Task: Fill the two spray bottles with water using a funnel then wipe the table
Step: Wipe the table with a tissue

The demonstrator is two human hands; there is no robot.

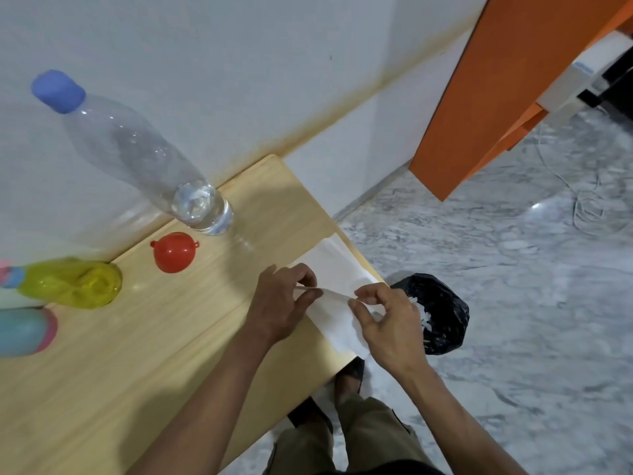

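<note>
Folding tissue at table edge, wipe stage starting

Pinching white tissue (337, 310) with both hands near frame centre-right: left hand (279, 306) thumb and fingers curled on its left edge, right hand (388, 323) fingertips nipping its right edge. Tissue lying partly on table (137, 389), at its right corner, partly lifted into a fold. Black bin bag (442, 313) on floor just right of the hands. Farther up-left: red funnel (174, 252) mouth-down on table, not in any bottle. Yellow spray bottle (72, 282) and blue-pink spray bottle (24, 330) at left frame edge, heads cropped; water level impossible to tell. Clear water bottle (137, 156) with blue cap upper left, nearly empty, small amount at base. Judged: filling probably done, since funnel set aside and source bottle drained; wiping not yet begun, whole tabletop left to do.
</note>
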